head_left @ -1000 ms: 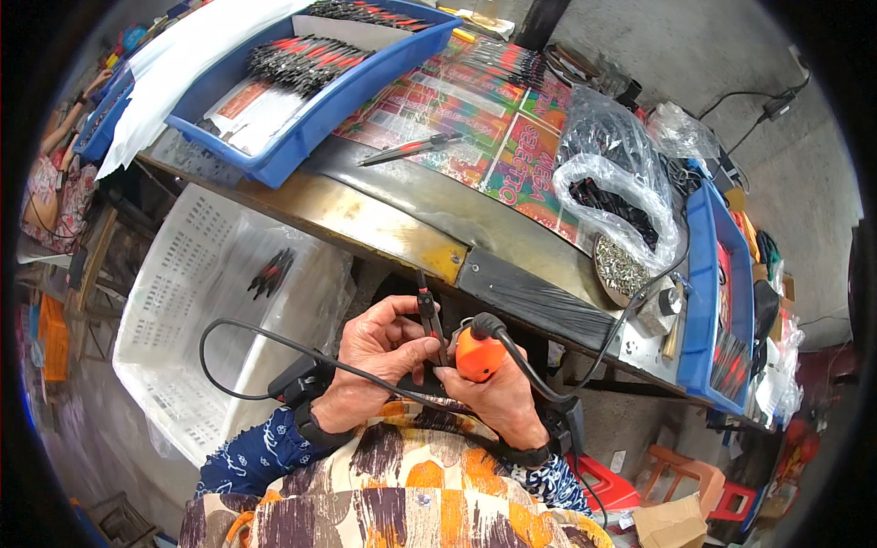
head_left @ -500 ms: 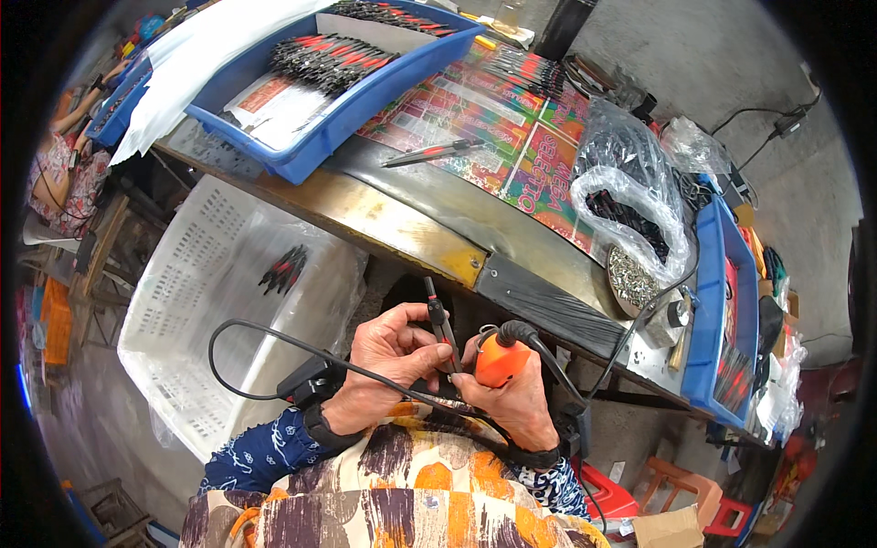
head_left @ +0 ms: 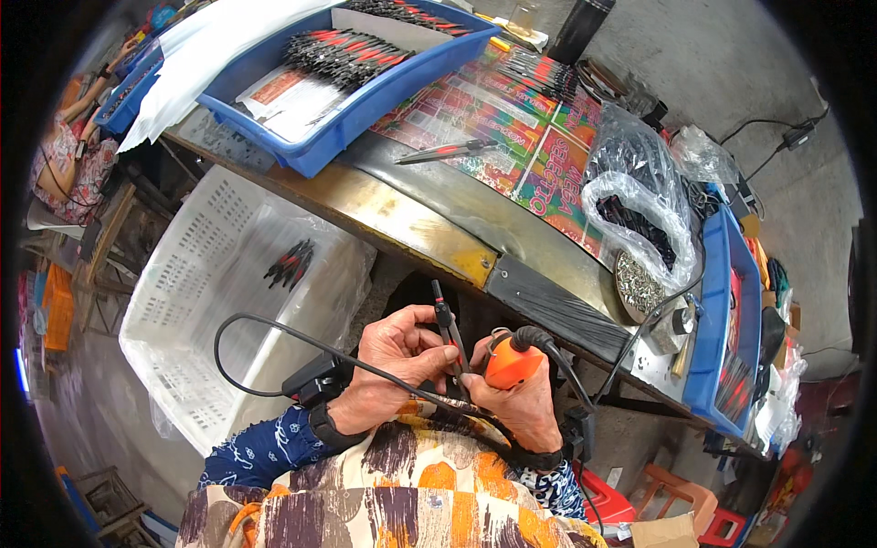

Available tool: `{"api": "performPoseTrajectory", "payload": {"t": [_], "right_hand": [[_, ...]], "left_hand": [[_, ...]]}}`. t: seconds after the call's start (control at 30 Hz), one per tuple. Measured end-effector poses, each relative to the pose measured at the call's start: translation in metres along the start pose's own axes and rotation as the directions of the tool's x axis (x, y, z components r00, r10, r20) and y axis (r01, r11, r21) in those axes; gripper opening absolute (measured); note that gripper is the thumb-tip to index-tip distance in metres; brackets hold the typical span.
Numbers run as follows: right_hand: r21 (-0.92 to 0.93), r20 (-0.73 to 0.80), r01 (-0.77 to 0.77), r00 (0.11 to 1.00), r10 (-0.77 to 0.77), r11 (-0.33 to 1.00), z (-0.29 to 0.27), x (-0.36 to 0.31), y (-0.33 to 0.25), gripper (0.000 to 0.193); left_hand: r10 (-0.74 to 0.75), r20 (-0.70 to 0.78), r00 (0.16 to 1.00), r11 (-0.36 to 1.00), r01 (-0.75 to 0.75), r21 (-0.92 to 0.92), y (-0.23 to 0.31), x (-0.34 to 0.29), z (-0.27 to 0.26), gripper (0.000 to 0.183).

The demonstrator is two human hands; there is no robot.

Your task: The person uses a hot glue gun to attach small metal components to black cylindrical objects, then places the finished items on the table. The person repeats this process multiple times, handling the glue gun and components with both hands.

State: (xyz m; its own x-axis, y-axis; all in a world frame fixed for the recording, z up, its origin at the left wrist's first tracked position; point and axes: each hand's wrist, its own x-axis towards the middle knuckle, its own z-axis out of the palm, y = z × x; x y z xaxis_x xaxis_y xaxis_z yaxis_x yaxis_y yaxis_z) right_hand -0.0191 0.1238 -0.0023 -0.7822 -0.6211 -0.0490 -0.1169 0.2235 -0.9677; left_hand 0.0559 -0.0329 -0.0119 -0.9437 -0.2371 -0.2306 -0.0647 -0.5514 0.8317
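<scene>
Pinched upright in my left hand (head_left: 391,358) is a black and grey drawing compass (head_left: 445,315) with a red mark near its top. My right hand (head_left: 523,406) wraps round an orange corded tool (head_left: 513,366), apparently an electric screwdriver. Its fingertips meet the compass's lower part, where the tool's tip is hidden. A black cable (head_left: 311,340) loops over my left wrist. Beyond my hands, another compass (head_left: 445,152) lies on the metal-edged bench (head_left: 393,215). A small heap of black and red compasses (head_left: 290,265) rests in the plastic-lined white crate (head_left: 174,292) at left.
A blue tray (head_left: 315,163) of stacked compasses stands at the bench's far left. To the right are a plastic bag of black parts (head_left: 639,224), a bowl of small metal pieces (head_left: 638,285) and another blue tray (head_left: 696,388). Another person (head_left: 78,169) sits at far left.
The view has shifted slightly, so the bench and trays appear a little further right. Both hands keep the same hold on the compass and the orange tool.
</scene>
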Motion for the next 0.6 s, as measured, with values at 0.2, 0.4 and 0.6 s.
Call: {"api": "performPoseTrajectory", "payload": {"t": [0.2,0.4,0.6], "right_hand": [[0.040,-0.004,-0.033,0.999,0.033,0.999,-0.001,0.001,-0.006,0.021],[0.046,-0.019,-0.055,0.998,0.056,0.997,-0.001,0.002,-0.009,0.024],[0.112,0.000,-0.041,0.999,0.041,0.993,-0.002,0.002,-0.011,0.025]], "left_hand": [[-0.005,-0.001,1.000,1.000,0.005,-0.011,0.001,0.001,0.000,0.032],[0.006,0.015,1.000,1.000,-0.006,0.003,0.003,0.003,-0.001,0.032],[-0.044,0.127,0.991,0.988,0.062,-0.140,0.001,0.006,-0.006,0.031]]}}
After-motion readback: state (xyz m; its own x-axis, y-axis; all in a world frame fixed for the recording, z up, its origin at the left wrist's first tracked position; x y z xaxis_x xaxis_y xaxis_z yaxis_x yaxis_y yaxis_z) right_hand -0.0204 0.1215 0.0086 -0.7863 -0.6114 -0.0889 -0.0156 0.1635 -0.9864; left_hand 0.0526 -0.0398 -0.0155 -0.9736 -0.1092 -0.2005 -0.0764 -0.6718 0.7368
